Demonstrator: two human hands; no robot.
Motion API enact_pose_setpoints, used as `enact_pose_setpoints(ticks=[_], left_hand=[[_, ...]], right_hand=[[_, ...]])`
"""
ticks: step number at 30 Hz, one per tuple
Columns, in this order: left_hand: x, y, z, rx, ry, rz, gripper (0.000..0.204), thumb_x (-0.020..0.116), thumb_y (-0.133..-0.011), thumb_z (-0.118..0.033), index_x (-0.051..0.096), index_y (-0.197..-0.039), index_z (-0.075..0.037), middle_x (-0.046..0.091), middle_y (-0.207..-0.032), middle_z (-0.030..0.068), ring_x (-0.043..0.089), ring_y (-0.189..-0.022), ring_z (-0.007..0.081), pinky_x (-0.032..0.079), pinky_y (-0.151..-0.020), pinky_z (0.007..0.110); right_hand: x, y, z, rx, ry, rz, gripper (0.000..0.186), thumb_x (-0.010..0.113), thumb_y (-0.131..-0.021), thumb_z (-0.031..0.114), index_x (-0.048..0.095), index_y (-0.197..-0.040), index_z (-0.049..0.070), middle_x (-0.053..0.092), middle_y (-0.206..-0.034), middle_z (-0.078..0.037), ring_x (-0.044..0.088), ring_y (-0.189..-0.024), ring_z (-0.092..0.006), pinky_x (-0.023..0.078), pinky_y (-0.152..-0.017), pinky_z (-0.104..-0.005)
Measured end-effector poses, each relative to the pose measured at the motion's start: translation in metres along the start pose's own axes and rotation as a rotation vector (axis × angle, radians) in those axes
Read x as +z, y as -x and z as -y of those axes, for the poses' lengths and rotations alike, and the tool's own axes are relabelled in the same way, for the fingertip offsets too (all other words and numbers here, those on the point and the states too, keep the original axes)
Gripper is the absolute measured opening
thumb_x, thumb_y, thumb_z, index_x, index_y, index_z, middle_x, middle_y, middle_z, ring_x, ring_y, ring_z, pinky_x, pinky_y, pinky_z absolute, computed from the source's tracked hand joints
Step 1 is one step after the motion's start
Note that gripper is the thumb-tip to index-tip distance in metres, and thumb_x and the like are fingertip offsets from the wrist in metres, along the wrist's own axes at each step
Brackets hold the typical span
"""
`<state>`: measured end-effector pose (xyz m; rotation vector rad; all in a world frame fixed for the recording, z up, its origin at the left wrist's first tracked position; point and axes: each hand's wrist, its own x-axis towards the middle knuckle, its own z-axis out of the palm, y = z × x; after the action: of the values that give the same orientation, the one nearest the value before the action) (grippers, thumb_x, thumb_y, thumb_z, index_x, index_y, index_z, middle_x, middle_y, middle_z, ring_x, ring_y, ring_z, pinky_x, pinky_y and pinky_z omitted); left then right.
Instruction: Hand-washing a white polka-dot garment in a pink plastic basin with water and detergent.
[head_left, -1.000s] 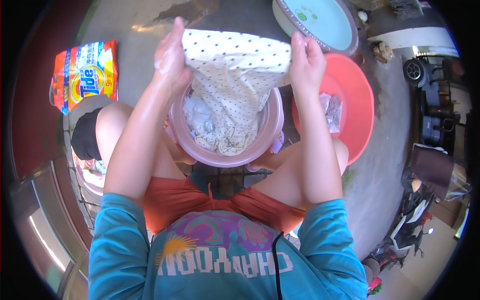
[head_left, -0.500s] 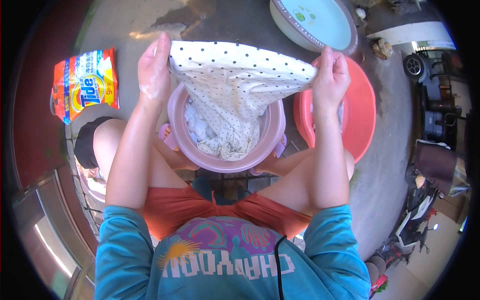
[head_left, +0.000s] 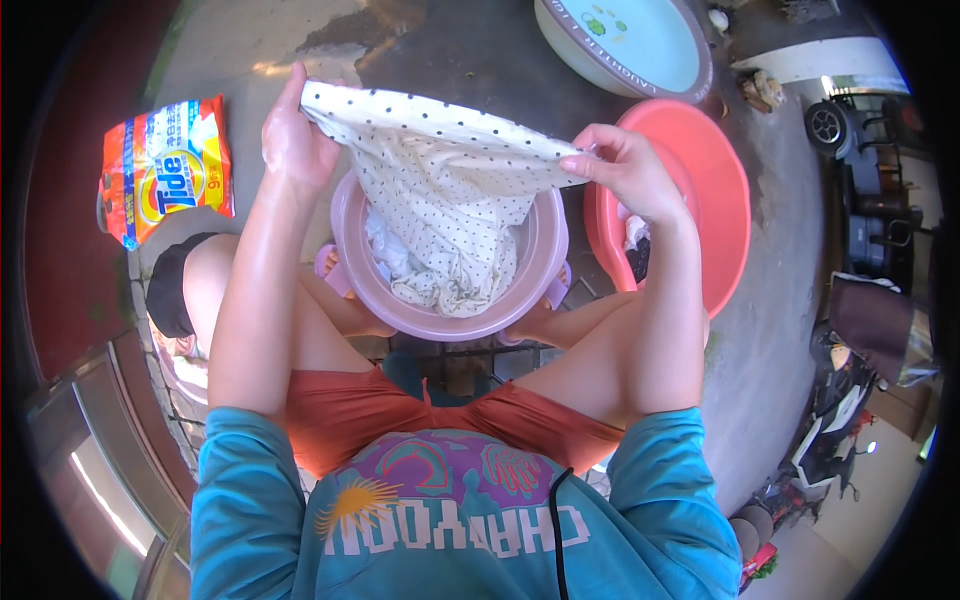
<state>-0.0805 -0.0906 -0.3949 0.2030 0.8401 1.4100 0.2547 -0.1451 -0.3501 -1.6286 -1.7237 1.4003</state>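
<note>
A white cloth with black polka dots (head_left: 440, 165) hangs stretched between my two hands, its lower part bunched down in a pale purple basin (head_left: 350, 250). My left hand (head_left: 297, 135) grips its upper left corner. My right hand (head_left: 630, 170) pinches the upper right end between thumb and fingers. Other white laundry (head_left: 392, 250) lies in the purple basin, at the left of the dotted cloth. The basin stands on the ground between my feet. What the cloth piece is cannot be told from its shape.
To the right of the purple basin stands a red basin (head_left: 715, 200) with some dark and white cloth inside. A large pale blue basin (head_left: 650, 50) is beyond it. An orange detergent bag (head_left: 165, 170) lies at the left. Parked scooters (head_left: 825, 430) line the far right.
My right hand has moved left and slightly down, turning inward. My left hand has shifted a little left. The cloth's top edge now slopes down to the right.
</note>
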Motion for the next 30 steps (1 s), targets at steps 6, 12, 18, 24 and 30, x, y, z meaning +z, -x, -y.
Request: enact_pose_setpoints(ticks=[6, 12, 18, 24, 30], left_hand=[[0.008, 0.020, 0.011, 0.330, -0.895, 0.729, 0.030, 0.060, -0.089, -0.032, 0.061, -0.094, -0.003, 0.061, -0.088, 0.0088, 0.060, -0.076, 0.0210, 0.048, -0.070, 0.030], [0.012, 0.027, 0.024, 0.615, -1.544, 0.675, 0.023, 0.068, -0.083, -0.025, 0.066, -0.077, -0.002, 0.064, -0.091, 0.0015, 0.061, -0.079, 0.0172, 0.049, -0.070, 0.033], [0.027, 0.029, 0.039, -0.044, -0.178, 0.255, 0.026, 0.054, -0.094, -0.030, 0.061, -0.097, -0.005, 0.065, -0.087, 0.0085, 0.062, -0.072, 0.0161, 0.050, -0.065, 0.030], [0.002, -0.016, 0.074, -0.307, -0.109, 0.260, 0.037, 0.050, -0.095, -0.039, 0.054, -0.084, -0.004, 0.059, -0.074, 0.0081, 0.057, -0.061, 0.0212, 0.049, -0.060, 0.032], [0.034, 0.007, 0.109, -0.244, -0.021, 0.252, 0.032, 0.050, -0.094, -0.039, 0.056, -0.076, -0.013, 0.057, -0.070, 0.0015, 0.054, -0.061, 0.0148, 0.045, -0.058, 0.032]], right_hand=[[0.021, -0.005, 0.012, -0.361, -0.371, -0.217, 0.014, 0.070, -0.082, 0.013, 0.064, -0.088, 0.003, 0.061, -0.078, 0.003, 0.053, -0.072, -0.0059, 0.044, -0.067, -0.0232], [0.018, 0.000, 0.017, -0.462, 0.413, -0.529, 0.014, 0.071, -0.080, 0.012, 0.062, -0.084, 0.002, 0.061, -0.081, 0.000, 0.055, -0.074, -0.0083, 0.045, -0.068, -0.0238], [0.046, -0.026, 0.008, -0.518, -0.608, -0.222, 0.024, 0.055, -0.094, 0.022, 0.059, -0.085, 0.000, 0.060, -0.113, -0.011, 0.060, -0.091, -0.0155, 0.049, -0.076, -0.0282], [0.144, -0.005, 0.068, -1.005, 0.544, -0.304, 0.015, 0.047, -0.092, 0.014, 0.059, -0.088, 0.006, 0.055, -0.095, -0.001, 0.054, -0.105, -0.0166, 0.048, -0.079, -0.0314], [0.145, -0.056, 0.051, -0.616, 0.100, -0.820, 0.019, 0.060, -0.084, 0.014, 0.054, -0.067, 0.006, 0.057, -0.067, -0.016, 0.052, -0.053, -0.0293, 0.044, -0.051, -0.0365]])
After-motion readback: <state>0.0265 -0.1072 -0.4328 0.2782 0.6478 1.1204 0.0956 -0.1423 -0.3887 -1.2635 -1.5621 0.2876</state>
